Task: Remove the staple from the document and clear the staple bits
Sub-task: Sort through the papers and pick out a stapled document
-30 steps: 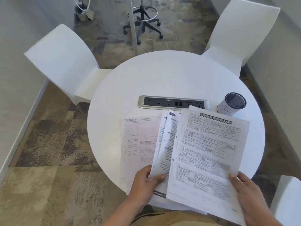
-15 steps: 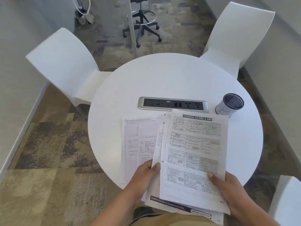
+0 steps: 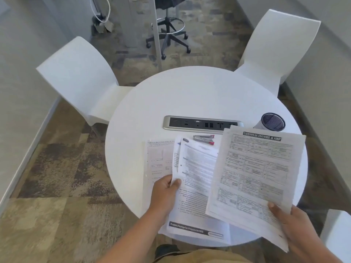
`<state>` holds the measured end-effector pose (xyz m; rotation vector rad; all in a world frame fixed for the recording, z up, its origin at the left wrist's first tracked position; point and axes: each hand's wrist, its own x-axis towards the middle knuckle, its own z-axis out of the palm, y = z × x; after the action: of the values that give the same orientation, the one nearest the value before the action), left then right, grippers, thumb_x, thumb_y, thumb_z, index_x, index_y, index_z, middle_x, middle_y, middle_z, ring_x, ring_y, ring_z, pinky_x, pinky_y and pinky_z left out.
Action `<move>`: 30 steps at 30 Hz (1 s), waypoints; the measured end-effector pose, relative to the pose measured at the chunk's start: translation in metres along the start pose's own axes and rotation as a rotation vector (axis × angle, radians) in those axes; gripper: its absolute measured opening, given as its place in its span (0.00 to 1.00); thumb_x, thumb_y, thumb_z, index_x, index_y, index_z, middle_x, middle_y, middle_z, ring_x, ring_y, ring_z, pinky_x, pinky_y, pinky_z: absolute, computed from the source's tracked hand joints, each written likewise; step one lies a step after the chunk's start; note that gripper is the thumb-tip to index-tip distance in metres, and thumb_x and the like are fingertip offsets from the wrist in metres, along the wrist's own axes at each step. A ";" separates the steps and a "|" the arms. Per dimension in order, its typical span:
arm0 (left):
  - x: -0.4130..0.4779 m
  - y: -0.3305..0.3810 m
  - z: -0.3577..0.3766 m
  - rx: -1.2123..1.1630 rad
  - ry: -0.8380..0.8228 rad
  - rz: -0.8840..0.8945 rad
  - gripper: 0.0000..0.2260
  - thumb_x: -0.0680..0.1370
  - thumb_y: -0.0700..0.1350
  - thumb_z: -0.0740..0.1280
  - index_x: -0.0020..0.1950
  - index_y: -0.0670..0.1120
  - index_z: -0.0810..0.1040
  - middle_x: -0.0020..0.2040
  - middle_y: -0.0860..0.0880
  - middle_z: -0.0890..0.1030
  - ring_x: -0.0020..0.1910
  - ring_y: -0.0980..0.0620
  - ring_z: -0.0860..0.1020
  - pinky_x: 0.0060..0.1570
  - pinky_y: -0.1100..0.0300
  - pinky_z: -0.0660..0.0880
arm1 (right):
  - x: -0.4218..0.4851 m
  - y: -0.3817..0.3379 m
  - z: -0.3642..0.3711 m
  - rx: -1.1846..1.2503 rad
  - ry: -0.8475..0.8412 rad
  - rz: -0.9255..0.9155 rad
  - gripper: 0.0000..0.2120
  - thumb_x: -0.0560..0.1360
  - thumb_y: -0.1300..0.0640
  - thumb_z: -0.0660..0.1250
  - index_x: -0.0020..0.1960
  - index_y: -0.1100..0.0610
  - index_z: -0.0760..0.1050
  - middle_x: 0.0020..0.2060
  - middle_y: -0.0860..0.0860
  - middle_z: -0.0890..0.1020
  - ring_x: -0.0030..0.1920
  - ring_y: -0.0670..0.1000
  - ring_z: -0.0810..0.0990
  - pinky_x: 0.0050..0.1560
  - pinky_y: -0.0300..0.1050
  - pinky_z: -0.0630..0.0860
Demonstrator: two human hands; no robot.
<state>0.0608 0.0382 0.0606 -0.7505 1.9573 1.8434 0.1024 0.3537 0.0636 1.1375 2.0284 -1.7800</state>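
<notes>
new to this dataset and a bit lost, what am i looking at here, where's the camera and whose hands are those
There is no machine here. A person works with bare hands, and the one picture comes from a wide-angle camera worn on the head, looking forward and down. The left hand grips a stack of printed pages. The right hand holds a sheet headed National Income & GDP by its lower corner. On the round white table lie another paper, a small silver and red tool that is probably the staple remover, a built-in socket panel and a cup.
</notes>
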 end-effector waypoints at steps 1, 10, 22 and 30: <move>0.003 -0.006 -0.001 0.033 0.033 -0.032 0.09 0.82 0.45 0.66 0.48 0.52 0.85 0.47 0.55 0.87 0.47 0.50 0.86 0.52 0.49 0.83 | 0.000 0.002 -0.002 0.007 0.003 0.014 0.10 0.76 0.58 0.70 0.56 0.60 0.80 0.47 0.56 0.87 0.46 0.64 0.85 0.52 0.65 0.80; 0.005 -0.028 -0.004 0.221 -0.011 0.049 0.04 0.81 0.46 0.67 0.54 0.53 0.80 0.53 0.56 0.84 0.52 0.53 0.83 0.55 0.51 0.81 | -0.012 0.010 0.007 0.081 -0.164 0.077 0.15 0.71 0.57 0.71 0.57 0.61 0.79 0.48 0.59 0.87 0.47 0.66 0.85 0.51 0.66 0.80; -0.007 -0.010 -0.002 -0.182 -0.304 -0.004 0.11 0.81 0.39 0.66 0.63 0.45 0.78 0.56 0.48 0.86 0.53 0.49 0.85 0.47 0.59 0.81 | -0.004 0.027 0.057 0.142 -0.385 0.225 0.14 0.75 0.68 0.66 0.60 0.66 0.77 0.53 0.64 0.84 0.52 0.66 0.84 0.54 0.62 0.79; 0.000 -0.032 -0.010 -0.078 -0.054 -0.055 0.09 0.83 0.43 0.64 0.56 0.51 0.83 0.52 0.54 0.87 0.50 0.53 0.85 0.50 0.58 0.80 | 0.005 0.037 0.052 -0.019 -0.278 0.198 0.14 0.71 0.70 0.72 0.57 0.65 0.78 0.48 0.62 0.86 0.47 0.65 0.85 0.54 0.68 0.79</move>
<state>0.0809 0.0277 0.0361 -0.7619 1.8225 1.8963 0.1068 0.3075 0.0194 0.9839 1.7076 -1.7088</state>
